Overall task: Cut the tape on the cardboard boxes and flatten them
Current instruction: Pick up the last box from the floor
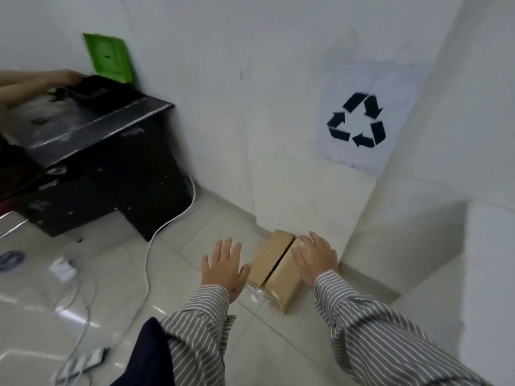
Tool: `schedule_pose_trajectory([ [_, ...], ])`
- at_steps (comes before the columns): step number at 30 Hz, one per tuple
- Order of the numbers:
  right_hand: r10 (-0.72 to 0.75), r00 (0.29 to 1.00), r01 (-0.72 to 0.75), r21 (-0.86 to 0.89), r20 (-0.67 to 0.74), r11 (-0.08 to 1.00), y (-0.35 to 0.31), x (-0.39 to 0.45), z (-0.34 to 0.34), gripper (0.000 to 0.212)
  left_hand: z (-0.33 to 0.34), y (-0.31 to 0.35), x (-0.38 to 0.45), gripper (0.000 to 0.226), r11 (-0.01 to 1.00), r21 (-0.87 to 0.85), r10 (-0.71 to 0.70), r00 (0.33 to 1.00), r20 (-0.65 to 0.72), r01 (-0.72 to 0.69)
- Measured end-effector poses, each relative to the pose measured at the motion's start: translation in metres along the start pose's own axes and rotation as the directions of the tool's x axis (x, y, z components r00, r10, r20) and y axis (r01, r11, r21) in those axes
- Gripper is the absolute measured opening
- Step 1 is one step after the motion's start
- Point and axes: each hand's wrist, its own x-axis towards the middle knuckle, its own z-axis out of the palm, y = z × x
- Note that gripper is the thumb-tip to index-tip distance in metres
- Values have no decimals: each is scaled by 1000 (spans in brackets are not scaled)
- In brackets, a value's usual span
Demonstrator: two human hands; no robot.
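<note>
Left hand (224, 267): fingers spread and straight, holds nothing, just left of the box.
Right hand (317, 257): fingers spread, over the box's right flap; contact unclear.
Box (274, 267): one, on the floor (195, 274), top flaps parted by a dark slit, against the wall (250, 107) in a corner.
Room: bare tile left of the box; a white ledge (418, 260) closes the right.
Cables (147, 260): white, trailing left.
Cabinet (106, 174): one, black, far left; another person's hand (65, 78) on top.
Sign (358, 119): one recycling mark.

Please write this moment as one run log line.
small brown cardboard box: on floor, flaps meeting | left hand: open, beside | right hand: open, over it
</note>
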Motion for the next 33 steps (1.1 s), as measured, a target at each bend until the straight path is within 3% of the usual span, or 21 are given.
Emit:
schedule_pose_trajectory([
  [4, 213, 977, -211, 67, -24, 975, -10, 69, 73, 53, 29, -52, 100, 59, 994, 40, 95, 993, 69, -98],
  [7, 278, 961, -277, 85, -6, 957, -9, 115, 144, 52, 77, -77, 168, 59, 991, 19, 127, 985, 120, -131],
  [13, 430, 902, -426, 97, -34, 900, 49, 191, 295, 52, 228, -96, 285, 58, 981, -60, 191, 966, 174, -183],
  [18, 606, 796, -600, 146, 4, 787, 110, 221, 396, 55, 352, -101, 354, 60, 975, -86, 220, 958, 184, -207],
  [22, 753, 655, -729, 319, 68, 606, 156, 235, 441, 70, 421, -96, 382, 65, 966, -203, 209, 946, 250, -159],
  [26, 762, 609, -691, 619, 220, 374, 181, 234, 462, 84, 455, -92, 390, 79, 919, -392, 90, 948, 305, 39],
  [29, 742, 634, -661, 651, 220, 372, 181, 234, 468, 66, 458, -88, 391, 83, 905, -409, 8, 959, 285, 114],
  [33, 758, 630, -640, 664, 166, 386, 167, 233, 459, 61, 445, -87, 386, 75, 909, -407, 1, 976, 219, 90],
])
